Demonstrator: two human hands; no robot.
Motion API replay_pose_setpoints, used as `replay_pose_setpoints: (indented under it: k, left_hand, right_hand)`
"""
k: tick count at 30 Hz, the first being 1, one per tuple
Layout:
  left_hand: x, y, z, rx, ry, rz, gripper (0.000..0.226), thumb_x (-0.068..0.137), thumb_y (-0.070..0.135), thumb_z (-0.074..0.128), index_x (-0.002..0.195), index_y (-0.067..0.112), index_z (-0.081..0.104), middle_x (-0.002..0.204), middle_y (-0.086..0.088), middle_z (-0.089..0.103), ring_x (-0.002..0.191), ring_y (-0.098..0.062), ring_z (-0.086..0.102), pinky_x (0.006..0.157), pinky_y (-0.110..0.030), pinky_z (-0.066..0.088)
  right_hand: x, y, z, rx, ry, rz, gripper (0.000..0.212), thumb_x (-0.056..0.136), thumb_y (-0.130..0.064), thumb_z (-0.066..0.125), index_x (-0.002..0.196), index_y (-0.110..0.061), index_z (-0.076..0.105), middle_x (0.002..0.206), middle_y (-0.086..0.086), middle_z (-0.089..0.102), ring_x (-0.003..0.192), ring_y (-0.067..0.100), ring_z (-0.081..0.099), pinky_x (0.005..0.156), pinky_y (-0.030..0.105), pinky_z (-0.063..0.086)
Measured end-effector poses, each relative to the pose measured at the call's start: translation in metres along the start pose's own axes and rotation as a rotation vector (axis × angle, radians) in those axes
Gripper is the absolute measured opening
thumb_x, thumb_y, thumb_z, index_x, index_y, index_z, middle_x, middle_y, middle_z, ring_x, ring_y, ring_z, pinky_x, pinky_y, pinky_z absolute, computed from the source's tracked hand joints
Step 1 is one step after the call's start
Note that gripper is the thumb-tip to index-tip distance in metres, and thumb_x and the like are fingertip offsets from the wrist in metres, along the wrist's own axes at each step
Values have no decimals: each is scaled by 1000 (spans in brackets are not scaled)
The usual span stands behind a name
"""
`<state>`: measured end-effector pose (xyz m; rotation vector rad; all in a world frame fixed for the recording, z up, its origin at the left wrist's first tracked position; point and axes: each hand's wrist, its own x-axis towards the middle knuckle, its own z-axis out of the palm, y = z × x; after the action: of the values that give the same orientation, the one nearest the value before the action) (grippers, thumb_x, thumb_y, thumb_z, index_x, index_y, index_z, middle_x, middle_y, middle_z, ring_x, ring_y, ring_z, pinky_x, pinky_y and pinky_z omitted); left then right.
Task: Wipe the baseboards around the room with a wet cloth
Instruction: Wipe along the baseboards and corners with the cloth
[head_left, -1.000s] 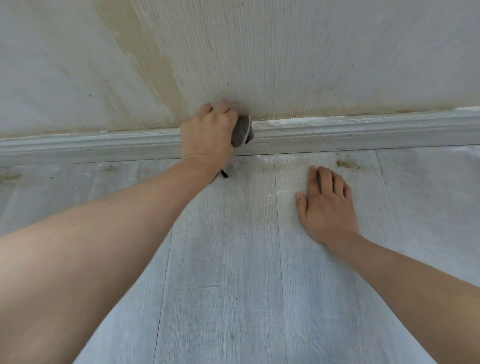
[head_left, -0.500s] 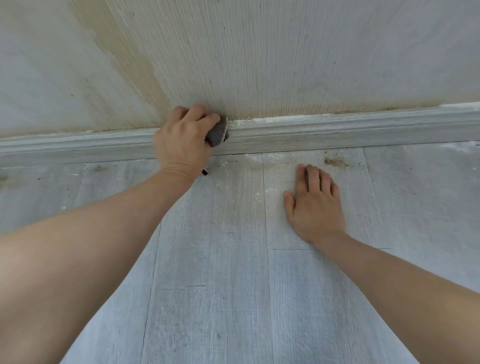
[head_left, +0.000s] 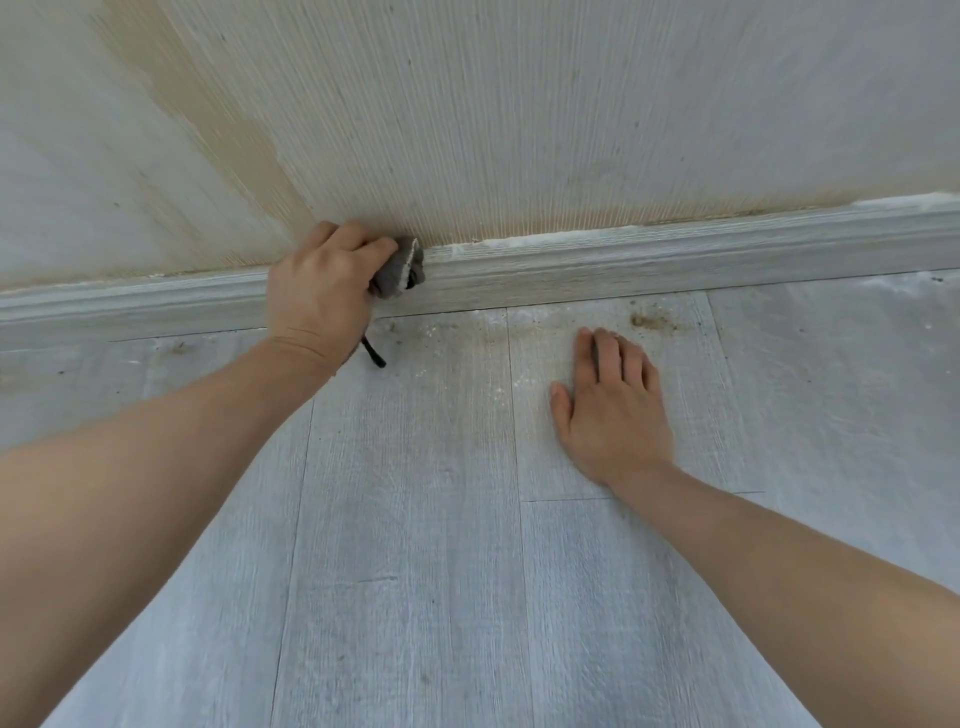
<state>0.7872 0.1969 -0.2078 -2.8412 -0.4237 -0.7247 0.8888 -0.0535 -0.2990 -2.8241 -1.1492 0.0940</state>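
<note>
Cloth and left hand have slid leftward along the baseboard over the last second — the wiping stroke is advancing, with dirty stretches left on both sides. Left grip is curled round the bunched cloth, pressing it against the baseboard's top edge. Right hand lies flat on the floor, fingers straight — bracing, holding nothing.

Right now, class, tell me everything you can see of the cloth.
The cloth is a small grey rag, bunched into a wad, with a paler frayed edge at its top. It looks like soft woven fabric; whether it is wet cannot be told. The left hand grips it, fingers curled over it, hiding most of it. It is pressed against the upper part of the baseboard, just under the wall. A thin dark strand hangs below the hand, near the floor.
</note>
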Motion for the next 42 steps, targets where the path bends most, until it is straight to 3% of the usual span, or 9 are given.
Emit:
replay_pose_setpoints:
  k: [5, 9, 15, 18, 23, 27, 32, 35, 42]
  left_hand:
    - [27, 54, 14, 29, -7, 49, 15, 72, 4, 61, 80, 12, 71, 76, -3, 63, 66, -27, 58, 42, -25, 39]
    - [32, 60, 12, 15, -21, 61, 15, 69, 5, 67, 80, 14, 72, 75, -3, 62, 66, -27, 57, 42, -24, 37]
    - [2, 8, -7, -11, -61, -148, 19, 84, 11, 57, 97, 11, 72, 86, -11, 64, 73, -34, 55, 48, -35, 43]
    - [5, 22, -3, 34, -50, -238, 14, 80, 9, 61, 88, 12, 73, 80, -9, 63, 69, -32, 55, 48, -27, 30]
    - [35, 85, 12, 39, -57, -94, 11, 66, 9, 68, 74, 16, 72, 72, -1, 62, 63, -25, 57, 47, -19, 23]
    - [33, 72, 10, 4, -48, -45, 14, 71, 6, 68, 79, 17, 73, 76, -2, 64, 65, -26, 57, 46, -20, 30]
    - [15, 39, -8, -9, -72, -224, 18, 79, 7, 64, 93, 15, 74, 80, -10, 62, 70, -33, 55, 50, -26, 27]
    - [16, 42, -8, 6, -82, -268, 16, 78, 5, 63, 88, 12, 74, 77, -11, 61, 67, -32, 54, 51, -25, 25]
    - [42, 93, 9, 32, -129, -149, 19, 59, -1, 73, 70, 15, 70, 70, -3, 59, 59, -25, 55, 45, -19, 25]
  right_hand:
    - [0, 1, 0, 0, 10, 6, 66, 95, -44, 21, 146, -3, 26, 143, 15, 36, 130, 28, 26, 113, 43, 23]
    - [-1, 0, 0, 0, 3, 1, 66, 95, -44, 21, 145, -2, 28, 142, 15, 37, 130, 30, 31, 113, 44, 24]
    - [0, 0, -1, -4, 22, 15, 66, 94, -43, 22, 143, -1, 33, 139, 16, 42, 127, 31, 35, 111, 43, 26]
    - [0, 0, 0, -3, 31, 14, 65, 94, -43, 25, 142, -1, 35, 138, 16, 43, 127, 31, 37, 111, 44, 28]
    - [0, 0, 0, -15, 24, 8, 64, 95, -43, 25, 143, -1, 34, 138, 16, 42, 127, 31, 36, 111, 44, 28]
    - [0, 0, -1, -13, 27, 8, 64, 95, -43, 25, 143, -1, 34, 139, 17, 42, 127, 31, 36, 111, 44, 28]
    - [0, 0, -2, -15, 13, 2, 66, 95, -44, 21, 144, -1, 32, 142, 16, 40, 130, 31, 34, 112, 43, 24]
    - [0, 0, -1, -9, 21, 11, 65, 94, -43, 23, 143, -1, 34, 140, 17, 42, 128, 31, 37, 111, 43, 26]
    - [0, 1, 1, -13, -1, -11, 66, 96, -44, 22, 147, -3, 26, 145, 16, 35, 133, 31, 30, 114, 43, 20]
